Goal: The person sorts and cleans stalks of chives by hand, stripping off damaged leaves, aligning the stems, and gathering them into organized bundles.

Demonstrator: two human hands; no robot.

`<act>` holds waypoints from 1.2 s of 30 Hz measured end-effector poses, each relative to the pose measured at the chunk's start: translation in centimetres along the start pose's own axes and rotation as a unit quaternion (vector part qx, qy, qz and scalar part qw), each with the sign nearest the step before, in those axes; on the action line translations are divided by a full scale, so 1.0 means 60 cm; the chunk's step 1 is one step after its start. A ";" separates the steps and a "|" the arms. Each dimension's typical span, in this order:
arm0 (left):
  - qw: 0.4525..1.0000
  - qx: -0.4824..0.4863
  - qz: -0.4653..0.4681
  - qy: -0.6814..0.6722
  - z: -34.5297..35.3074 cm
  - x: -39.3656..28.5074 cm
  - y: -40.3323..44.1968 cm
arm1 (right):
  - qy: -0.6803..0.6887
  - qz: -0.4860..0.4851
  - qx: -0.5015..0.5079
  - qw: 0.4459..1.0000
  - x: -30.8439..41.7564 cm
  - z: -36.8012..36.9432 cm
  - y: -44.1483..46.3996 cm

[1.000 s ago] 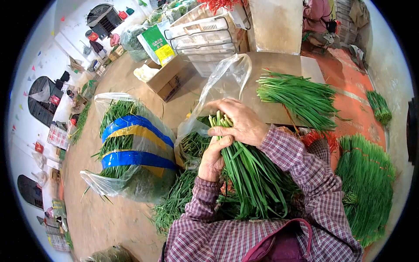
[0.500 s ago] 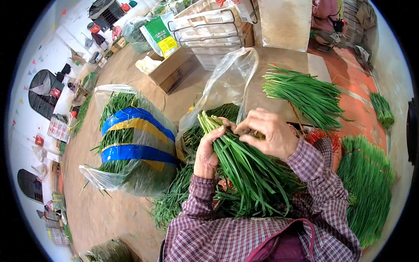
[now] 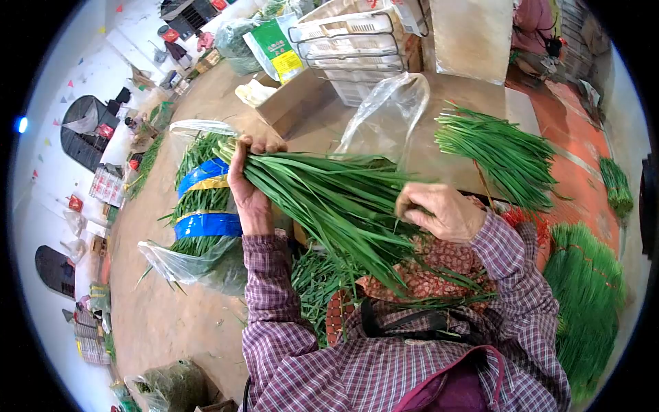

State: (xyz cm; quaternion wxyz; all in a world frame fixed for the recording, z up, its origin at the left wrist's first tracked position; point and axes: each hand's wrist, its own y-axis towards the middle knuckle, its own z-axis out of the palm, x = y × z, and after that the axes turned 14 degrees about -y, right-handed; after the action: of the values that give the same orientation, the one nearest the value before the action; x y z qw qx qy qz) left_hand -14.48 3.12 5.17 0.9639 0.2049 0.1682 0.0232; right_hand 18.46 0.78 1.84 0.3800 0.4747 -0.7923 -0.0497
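Near middle, left fingers (image 3: 239, 159) curled around leaves (image 3: 329, 196)

1. Green bunch (image 3: 329, 196): long, narrow, flat leaves, deep green and glossy; paler, cut-looking stem ends gathered close together.
2. State: compact at the stems, fanned and loose toward the tips; several leaves stray from the lower edge.
3. Pose: raised, stems enclosed by the left grip (image 3: 255, 156); leaves slope down to the right, drooping at the ends.
4. Place: stem ends overlap the upper right part of the blue-banded bag (image 3: 209, 224) in view; leaves extend rightward from that bag.
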 end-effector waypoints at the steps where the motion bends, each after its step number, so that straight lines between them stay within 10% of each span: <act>1: 1.000 0.021 0.011 0.016 0.004 -0.017 0.006 | -0.062 -0.015 0.007 0.998 -0.017 0.008 -0.009; 5: 0.993 0.072 0.043 0.087 -0.003 -0.064 0.017 | -0.317 0.102 0.104 0.937 -0.055 0.011 -0.028; 13: 0.996 0.030 -0.002 0.087 -0.037 -0.020 -0.006 | 0.270 0.224 -0.107 0.930 -0.010 -0.058 0.002; 25: 0.863 -0.156 -0.008 0.481 -0.137 0.013 -0.052 | 0.470 0.020 -0.308 0.827 -0.010 -0.163 0.041; 36: 0.929 -0.067 -0.138 0.337 -0.035 0.196 -0.050 | 0.503 0.011 -0.288 0.815 0.011 -0.116 0.108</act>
State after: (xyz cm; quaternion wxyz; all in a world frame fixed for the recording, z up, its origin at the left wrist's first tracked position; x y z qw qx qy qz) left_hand -4.17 2.53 -1.55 0.8554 0.0944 0.5083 -0.0314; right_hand 18.18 5.73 10.01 0.8455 0.2939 -0.4451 -0.0257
